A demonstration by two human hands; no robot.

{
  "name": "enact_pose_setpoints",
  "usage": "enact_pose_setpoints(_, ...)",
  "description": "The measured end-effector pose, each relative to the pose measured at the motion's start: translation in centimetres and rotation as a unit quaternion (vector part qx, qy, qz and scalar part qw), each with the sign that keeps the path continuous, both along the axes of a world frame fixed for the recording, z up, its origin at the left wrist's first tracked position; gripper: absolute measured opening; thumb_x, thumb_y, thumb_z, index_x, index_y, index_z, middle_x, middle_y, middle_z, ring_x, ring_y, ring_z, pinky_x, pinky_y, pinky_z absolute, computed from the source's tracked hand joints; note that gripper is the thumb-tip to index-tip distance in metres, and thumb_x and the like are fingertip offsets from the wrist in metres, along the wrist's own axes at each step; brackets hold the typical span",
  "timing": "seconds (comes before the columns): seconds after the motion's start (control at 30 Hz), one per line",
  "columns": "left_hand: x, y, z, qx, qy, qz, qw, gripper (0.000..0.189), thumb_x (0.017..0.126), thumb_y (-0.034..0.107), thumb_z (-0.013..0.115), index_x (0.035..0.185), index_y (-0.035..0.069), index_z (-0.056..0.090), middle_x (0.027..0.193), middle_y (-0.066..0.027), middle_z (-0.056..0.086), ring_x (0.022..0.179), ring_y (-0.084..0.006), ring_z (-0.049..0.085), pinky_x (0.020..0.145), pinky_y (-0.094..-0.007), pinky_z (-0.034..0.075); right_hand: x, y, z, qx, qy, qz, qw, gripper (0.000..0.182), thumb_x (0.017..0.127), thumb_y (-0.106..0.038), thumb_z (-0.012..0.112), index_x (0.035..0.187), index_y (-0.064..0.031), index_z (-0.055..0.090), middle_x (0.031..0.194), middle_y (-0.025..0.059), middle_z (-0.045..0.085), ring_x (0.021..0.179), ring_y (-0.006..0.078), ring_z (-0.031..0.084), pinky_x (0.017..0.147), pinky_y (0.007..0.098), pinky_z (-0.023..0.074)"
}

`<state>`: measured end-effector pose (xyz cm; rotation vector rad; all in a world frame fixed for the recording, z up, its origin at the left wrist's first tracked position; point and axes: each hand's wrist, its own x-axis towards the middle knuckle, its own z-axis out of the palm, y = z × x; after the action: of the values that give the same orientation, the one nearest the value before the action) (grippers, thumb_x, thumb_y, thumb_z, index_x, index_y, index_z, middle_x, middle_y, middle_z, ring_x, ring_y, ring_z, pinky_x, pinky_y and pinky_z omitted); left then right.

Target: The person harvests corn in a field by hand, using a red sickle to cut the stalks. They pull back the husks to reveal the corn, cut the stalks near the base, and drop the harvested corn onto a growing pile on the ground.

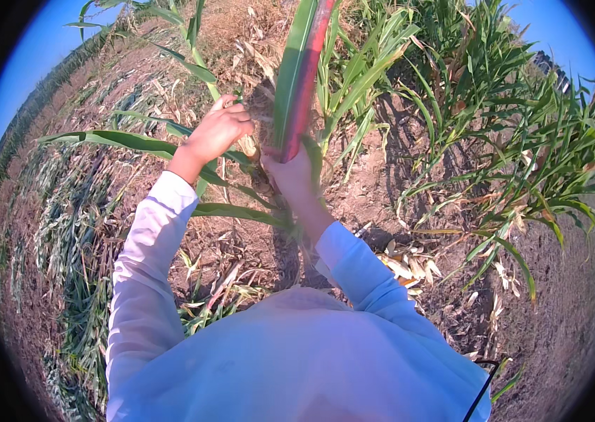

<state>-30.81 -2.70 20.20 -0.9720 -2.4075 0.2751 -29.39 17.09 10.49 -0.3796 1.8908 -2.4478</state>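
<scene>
My left hand point(221, 127) is closed around the upper part of a corn ear point(248, 145) on a green corn stalk point(199, 58). Close beside it on the right, my right hand point(294, 171) is blurred and has its thumb and fingers near the base of the ear. A long green corn leaf with a red streak point(300, 79) rises in front of my right hand; whether the hand grips it or the ear cannot be told. Further green leaves point(128, 140) spread to the left below my left hand.
Standing corn plants point(487, 105) fill the right side. Cut stalks and leaves point(83, 264) lie in a row on the left. Husked or partly husked ears point(408, 266) lie on the soil near my right elbow. Dry weeds point(223, 26) stand ahead.
</scene>
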Motion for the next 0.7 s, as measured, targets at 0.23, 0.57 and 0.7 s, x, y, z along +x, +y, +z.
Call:
enact_pose_setpoints(0.23,1.6,3.2,1.1,0.097,0.021,-0.091,0.991,0.005,0.076,0.011,0.063,0.082,0.012,0.063,0.079,-0.0009,0.057,0.099,-0.0194,0.061,0.119,-0.0484,0.030,-3.6,-0.1,0.2,0.010,0.047,0.045,0.998,0.048,0.075,-0.003,0.082,0.109,0.0026,0.049,0.093,0.0097,0.067,0.055,0.0105,0.060,0.043,0.0249,0.0462)
enact_pose_setpoints(0.57,2.4,5.2,-2.7,0.222,0.158,0.011,0.962,0.021,0.073,0.013,0.068,0.094,0.012,0.070,0.118,-0.0103,0.057,0.125,-0.0296,0.049,0.116,-0.0516,0.031,-4.5,-0.5,-0.9,-0.023,0.024,0.002,0.999,0.025,0.081,-0.002,0.074,0.095,0.0016,0.054,0.067,0.0054,0.060,0.046,0.0121,0.055,0.040,0.0289,0.0439)
enact_pose_setpoints(0.7,2.7,8.5,-6.1,0.510,0.121,0.153,0.838,0.028,0.078,0.006,0.068,0.105,0.012,0.067,0.124,-0.0139,0.053,0.119,-0.0369,0.050,0.101,-0.0488,0.041,-4.3,-1.7,-0.7,0.000,0.002,-0.132,0.991,0.027,0.080,-0.002,0.074,0.097,0.0011,0.052,0.068,0.0069,0.062,0.046,0.0140,0.057,0.041,0.0305,0.0455)
